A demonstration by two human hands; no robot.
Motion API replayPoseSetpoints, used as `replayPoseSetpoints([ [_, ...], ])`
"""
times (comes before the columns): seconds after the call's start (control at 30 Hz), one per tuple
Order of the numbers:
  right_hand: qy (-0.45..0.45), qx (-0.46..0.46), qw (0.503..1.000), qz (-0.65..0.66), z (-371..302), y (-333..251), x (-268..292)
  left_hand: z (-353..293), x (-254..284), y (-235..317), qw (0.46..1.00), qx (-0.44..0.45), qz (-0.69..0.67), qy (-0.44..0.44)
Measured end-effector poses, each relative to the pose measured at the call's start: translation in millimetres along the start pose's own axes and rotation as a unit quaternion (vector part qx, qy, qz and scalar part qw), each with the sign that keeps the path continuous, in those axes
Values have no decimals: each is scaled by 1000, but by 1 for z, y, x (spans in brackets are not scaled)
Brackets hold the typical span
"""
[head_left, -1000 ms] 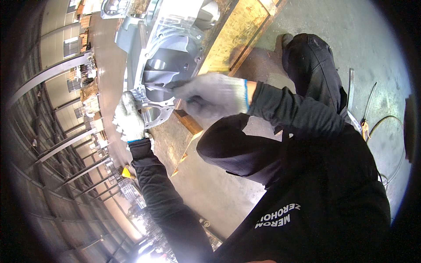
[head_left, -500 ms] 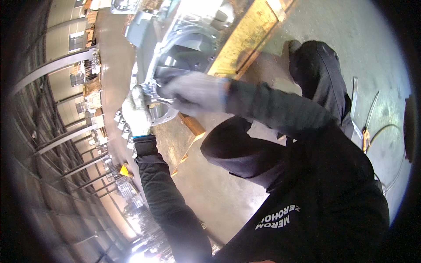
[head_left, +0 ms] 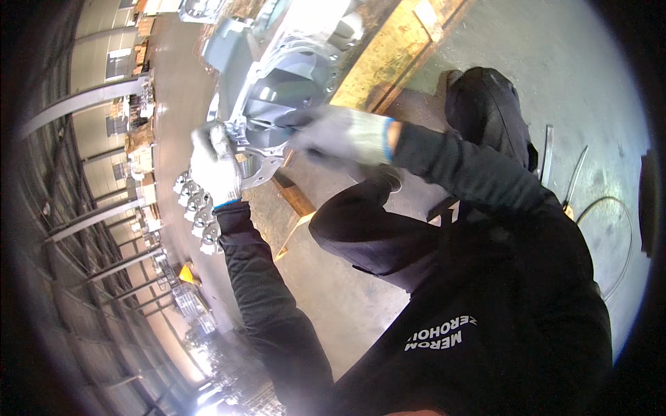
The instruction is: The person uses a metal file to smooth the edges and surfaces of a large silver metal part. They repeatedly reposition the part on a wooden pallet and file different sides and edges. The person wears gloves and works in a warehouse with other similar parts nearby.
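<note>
A large silvery metal housing (head_left: pixel 283 93) with a wide round opening stands at the top middle. My left hand (head_left: pixel 216 165), in a pale work glove, has its fingers curled at the housing's near left edge, beside a flange with holes (head_left: pixel 263 172). What lies under those fingers is partly hidden. My right hand (head_left: pixel 340 139), also gloved, is to the right of the flange, in front of the housing's opening. Motion smears its fingers, and I cannot make out whether it holds anything.
A worn yellow beam (head_left: pixel 388 52) runs along the housing's right side. Wooden blocks (head_left: pixel 295 197) are below the flange. Several shiny round metal parts (head_left: pixel 198 215) line up at left. On the floor at right are a metal bar (head_left: pixel 548 149), a thin tool (head_left: pixel 576 173) and a cable (head_left: pixel 628 236).
My right hand has moved right, away from my left hand, baring a strip of wrist. The left hand stays at the housing's edge. The whole view has shifted slightly.
</note>
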State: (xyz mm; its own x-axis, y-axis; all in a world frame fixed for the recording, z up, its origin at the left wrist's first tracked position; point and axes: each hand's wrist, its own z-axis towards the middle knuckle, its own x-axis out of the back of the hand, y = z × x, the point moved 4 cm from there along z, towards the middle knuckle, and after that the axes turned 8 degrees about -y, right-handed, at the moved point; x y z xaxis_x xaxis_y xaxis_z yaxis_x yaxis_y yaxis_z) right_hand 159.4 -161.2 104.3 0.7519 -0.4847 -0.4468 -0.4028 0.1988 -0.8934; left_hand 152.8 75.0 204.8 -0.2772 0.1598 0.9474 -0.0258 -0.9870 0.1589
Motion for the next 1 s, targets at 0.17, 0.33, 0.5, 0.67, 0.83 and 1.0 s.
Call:
replayPoseSetpoints([
  [0.17, 15, 90, 990, 109, -30, -10, -7, -75, -2, 79, 957, 54, -149, 241],
  [0.33, 14, 105, 962, 253, -28, 17, -17, -108, -79, 120, 900, 145, -408, -47],
  [0.5, 84, 171, 944, 268, 4, 1, -31, -74, -61, 138, 946, 111, -283, -112],
  [0.67, 110, 57, 946, 299, -40, -3, -36, -97, -62, 147, 802, 223, -543, -107],
  [0.83, 26, 108, 980, 163, -30, -21, 2, -65, -90, 143, 602, 177, -776, -62],
  [1.0, -1, 38, 988, 149, -30, -14, 10, -74, -100, 151, 582, 272, -766, -27],
])
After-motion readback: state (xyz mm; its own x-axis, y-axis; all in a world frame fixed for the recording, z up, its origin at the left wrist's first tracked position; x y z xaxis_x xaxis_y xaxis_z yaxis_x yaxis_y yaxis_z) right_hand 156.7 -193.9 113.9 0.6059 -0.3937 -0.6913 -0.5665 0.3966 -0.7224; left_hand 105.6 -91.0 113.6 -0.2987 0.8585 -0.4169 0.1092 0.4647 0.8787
